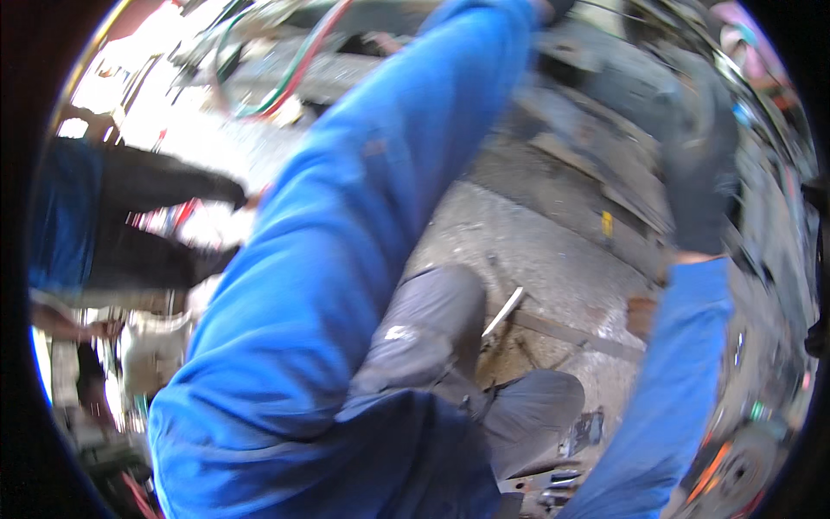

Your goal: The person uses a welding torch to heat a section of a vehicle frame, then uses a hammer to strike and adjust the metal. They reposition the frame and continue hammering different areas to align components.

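My left arm in a blue sleeve (363, 173) stretches up across the view to the top edge. Only a dark bit of my left hand (559, 9) shows there, and its fingers are cut off. My right hand (702, 177), in a dark grey glove, is raised at the right beside grey, worn metal panels (596, 151). Motion blurs its fingers, so I cannot make out whether they grip or touch anything.
A red and green hose pair (290, 82) loops at the upper left. Another person (112, 212) stands at the left. Below lie a flat metal strip (575, 336), a white stick (504, 311) and several metal tools (560, 489). A round disc (742, 467) sits at lower right.
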Demonstrator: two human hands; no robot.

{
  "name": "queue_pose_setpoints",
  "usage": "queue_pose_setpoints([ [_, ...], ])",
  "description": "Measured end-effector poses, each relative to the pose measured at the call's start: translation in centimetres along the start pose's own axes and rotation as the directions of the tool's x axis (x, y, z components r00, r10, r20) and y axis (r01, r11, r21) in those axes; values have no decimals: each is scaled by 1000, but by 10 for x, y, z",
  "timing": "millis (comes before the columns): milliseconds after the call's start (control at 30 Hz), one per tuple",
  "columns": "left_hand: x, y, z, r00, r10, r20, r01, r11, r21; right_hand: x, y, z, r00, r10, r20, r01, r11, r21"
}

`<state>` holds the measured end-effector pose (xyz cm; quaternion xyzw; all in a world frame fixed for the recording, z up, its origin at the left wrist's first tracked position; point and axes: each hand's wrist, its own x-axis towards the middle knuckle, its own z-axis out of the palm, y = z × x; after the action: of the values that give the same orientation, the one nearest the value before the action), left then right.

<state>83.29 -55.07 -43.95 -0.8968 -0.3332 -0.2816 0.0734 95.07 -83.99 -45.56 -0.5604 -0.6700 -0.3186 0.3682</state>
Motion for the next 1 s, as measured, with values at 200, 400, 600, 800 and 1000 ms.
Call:
queue_pose_setpoints([
  [200, -57, 17, -36, 723, -443, -530, 6, 772, -636, -4, 107, 45, 939, -10, 342, 186, 854, -486],
  [400, -205, 69, -43, 435, -409, -802, 10, 893, -450, 2, 148, 57, 837, -367, 405, 495, 823, -277],
  [600, -582, 0, 81, 777, -581, 241, 540, 420, -729, 9, 117, 59, 851, -45, 524, 266, 896, -356],
  [800, -897, -173, 85, 243, -873, 424, 863, 394, 316, -14, 81, 60, 941, 123, 317, 99, 793, -601],
  [1000, -970, -189, 86, -136, -805, 578, 723, 318, 613, -6, 20, 62, 941, 306, 145, -183, 820, -543],
])
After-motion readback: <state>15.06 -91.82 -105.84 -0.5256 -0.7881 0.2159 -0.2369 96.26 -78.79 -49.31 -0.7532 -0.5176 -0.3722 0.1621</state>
